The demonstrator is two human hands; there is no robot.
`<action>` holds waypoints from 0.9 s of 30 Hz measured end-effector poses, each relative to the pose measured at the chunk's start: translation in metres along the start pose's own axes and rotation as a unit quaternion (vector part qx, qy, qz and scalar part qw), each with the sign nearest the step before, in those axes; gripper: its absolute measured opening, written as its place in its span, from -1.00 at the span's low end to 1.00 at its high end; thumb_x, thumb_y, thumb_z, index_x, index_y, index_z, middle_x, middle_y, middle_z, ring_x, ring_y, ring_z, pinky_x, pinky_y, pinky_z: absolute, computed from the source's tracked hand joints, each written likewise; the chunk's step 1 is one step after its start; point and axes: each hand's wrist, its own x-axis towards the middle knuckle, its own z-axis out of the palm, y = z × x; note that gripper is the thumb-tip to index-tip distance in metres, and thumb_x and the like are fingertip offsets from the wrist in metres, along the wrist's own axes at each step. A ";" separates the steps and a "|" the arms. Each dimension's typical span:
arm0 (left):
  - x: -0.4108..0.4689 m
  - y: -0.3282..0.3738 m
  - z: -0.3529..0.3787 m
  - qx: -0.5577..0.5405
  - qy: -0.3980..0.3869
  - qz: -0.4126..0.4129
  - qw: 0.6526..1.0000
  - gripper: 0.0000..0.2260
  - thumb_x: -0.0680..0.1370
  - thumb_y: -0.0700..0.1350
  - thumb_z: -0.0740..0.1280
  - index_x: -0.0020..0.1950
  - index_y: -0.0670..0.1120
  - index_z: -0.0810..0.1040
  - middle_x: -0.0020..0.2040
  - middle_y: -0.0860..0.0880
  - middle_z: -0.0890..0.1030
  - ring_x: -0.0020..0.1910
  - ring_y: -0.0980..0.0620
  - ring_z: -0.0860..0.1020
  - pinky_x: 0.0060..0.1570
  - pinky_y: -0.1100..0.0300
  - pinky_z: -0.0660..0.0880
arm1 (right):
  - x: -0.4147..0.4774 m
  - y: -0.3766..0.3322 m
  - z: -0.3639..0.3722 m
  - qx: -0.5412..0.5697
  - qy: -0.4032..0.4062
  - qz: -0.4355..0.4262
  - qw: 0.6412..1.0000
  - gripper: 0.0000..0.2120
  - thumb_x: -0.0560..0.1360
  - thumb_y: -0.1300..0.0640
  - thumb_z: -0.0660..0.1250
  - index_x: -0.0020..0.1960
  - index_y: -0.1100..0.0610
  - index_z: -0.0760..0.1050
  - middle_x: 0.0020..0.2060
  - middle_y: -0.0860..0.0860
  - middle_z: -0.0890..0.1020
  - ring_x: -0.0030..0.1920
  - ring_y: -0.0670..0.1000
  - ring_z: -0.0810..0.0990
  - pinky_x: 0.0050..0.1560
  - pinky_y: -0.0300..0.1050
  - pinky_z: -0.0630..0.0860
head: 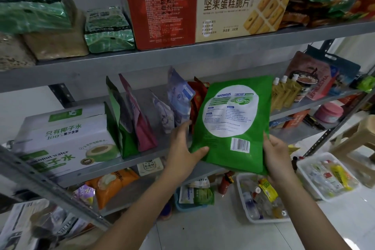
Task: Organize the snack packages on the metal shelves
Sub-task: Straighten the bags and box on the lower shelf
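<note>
1. Grey metal shelving fills the view, and the middle shelf runs across it, with its front lip sloping up to the right.
2. Far left, a coconut water box sits right out to that lip.
3. Next come a green standing pouch and a pink pouch, touching and leaning back.
4. Bare shelf shows between the pink pouch and the pale purple pouches, the one open strip in sight.
5. Left hand grips the green package at its lower left corner, thumb on the printed face and fingers spread along the left edge.
6. That package hangs in the air in front of the middle shelf. Its long axis is near upright, top edge tipped away toward the shelf, barcode side facing the person. It overlaps a red pouch, and the shelf behind it is hidden.
7. Right hand clamps the lower right edge, thumb up along the side.
8. Yellow spout pouches stand just beside the package's right edge.
9. White bins crowd the floor below.
</note>
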 end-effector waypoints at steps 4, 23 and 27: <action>-0.020 0.026 0.014 -0.059 -0.122 0.022 0.991 -0.55 0.42 0.32 0.36 0.23 0.17 0.44 0.22 0.22 0.51 0.21 0.26 0.48 0.27 0.22 0.45 | -0.023 -0.012 0.020 -0.088 -0.008 -0.108 0.990 -0.44 0.44 -0.13 0.22 -0.31 0.42 0.48 -0.44 0.32 0.51 -0.43 0.10 0.46 -0.41 -0.05 0.39; 0.003 -0.018 -0.023 -0.377 -0.156 -0.213 0.888 -0.35 0.20 -0.38 0.37 0.31 -0.28 0.45 0.18 -0.24 0.61 0.11 -0.20 0.61 -0.01 0.01 0.60 | 0.018 0.007 -0.012 0.015 -0.268 0.184 0.946 0.05 -0.13 -0.06 0.72 0.30 0.17 0.45 0.11 0.16 0.66 0.07 0.18 0.66 -0.07 0.06 0.65; 0.005 -0.013 -0.031 -0.226 -0.163 -0.168 0.946 -0.51 0.29 -0.26 0.56 0.19 -0.13 0.56 0.04 -0.06 0.70 0.03 -0.03 0.67 0.04 0.10 0.60 | 0.018 0.022 -0.006 0.000 -0.204 0.125 0.971 -0.06 -0.19 -0.03 0.73 0.12 0.27 0.56 -0.01 0.20 0.69 -0.02 0.20 0.69 -0.09 0.06 0.65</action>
